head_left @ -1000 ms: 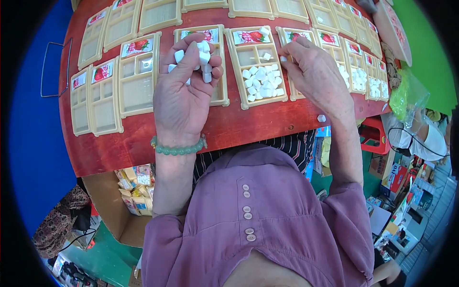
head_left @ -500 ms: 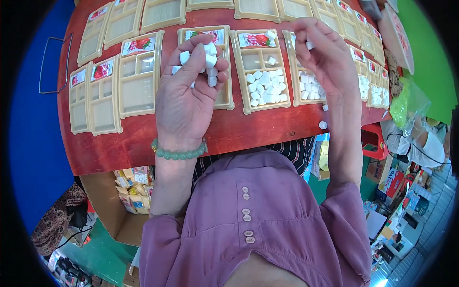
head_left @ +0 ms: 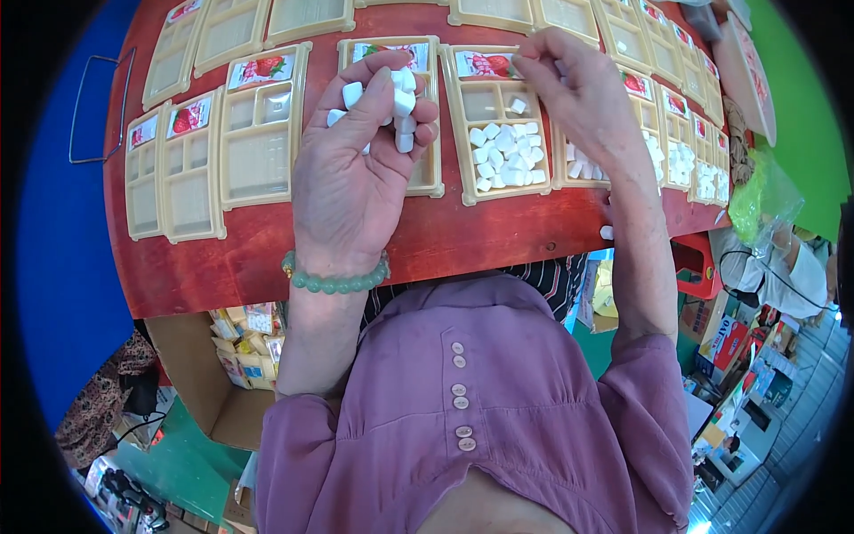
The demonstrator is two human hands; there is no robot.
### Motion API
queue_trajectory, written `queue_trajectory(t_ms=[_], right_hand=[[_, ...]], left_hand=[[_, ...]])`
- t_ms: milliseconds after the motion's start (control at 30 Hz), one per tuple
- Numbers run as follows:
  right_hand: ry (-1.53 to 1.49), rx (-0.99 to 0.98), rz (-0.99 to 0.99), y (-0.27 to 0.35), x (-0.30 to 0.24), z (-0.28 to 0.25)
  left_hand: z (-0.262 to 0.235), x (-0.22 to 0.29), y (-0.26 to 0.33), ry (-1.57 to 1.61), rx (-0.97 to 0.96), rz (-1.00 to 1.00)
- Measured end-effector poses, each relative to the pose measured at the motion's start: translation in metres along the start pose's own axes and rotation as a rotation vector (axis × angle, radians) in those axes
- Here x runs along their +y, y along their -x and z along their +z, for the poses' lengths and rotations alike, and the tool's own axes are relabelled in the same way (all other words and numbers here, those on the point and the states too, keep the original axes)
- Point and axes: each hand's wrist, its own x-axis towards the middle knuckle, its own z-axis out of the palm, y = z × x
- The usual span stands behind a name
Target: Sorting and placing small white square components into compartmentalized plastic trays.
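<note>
Two hands over cream trays on a red table, white pieces in play.

Left hand [head_left: 351, 178] cupped and closed around a clutch of small white pieces [head_left: 396, 98], held above a tray [head_left: 433, 169] with empty compartments; green bead bracelet [head_left: 334, 283] on that wrist; right hand [head_left: 583, 98] hovers over the next tray [head_left: 458, 133], thumb and forefinger pinched together, what they grip too small to tell; that tray's lower compartment holds a heap of white pieces; red table [head_left: 498, 236] carries rows of like trays.

Small packing workshop: red table [head_left: 498, 240] of compartment trays [head_left: 258, 125], stock cartons [head_left: 213, 392] beneath.
</note>
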Motion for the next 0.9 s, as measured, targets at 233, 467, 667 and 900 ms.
queue_trajectory(t_ms=[233,467,667,900], right_hand=[[-1.557,-0.078,0.295,0.010,0.012,-0.033],[-0.577,-0.164,0.272,0.017,-0.018,-0.024],[0.103,-0.124,0.018,0.020,-0.025,-0.013],[-0.159,-0.102,0.060,0.020,-0.023,-0.018]], left_hand=[[-0.007,0.002,-0.002,0.022,-0.067,-0.026],[-0.004,0.001,-0.001,0.004,-0.050,0.001],[-0.011,0.003,-0.001,0.020,-0.107,0.039],[-0.011,0.015,0.004,-0.221,-0.096,0.146]])
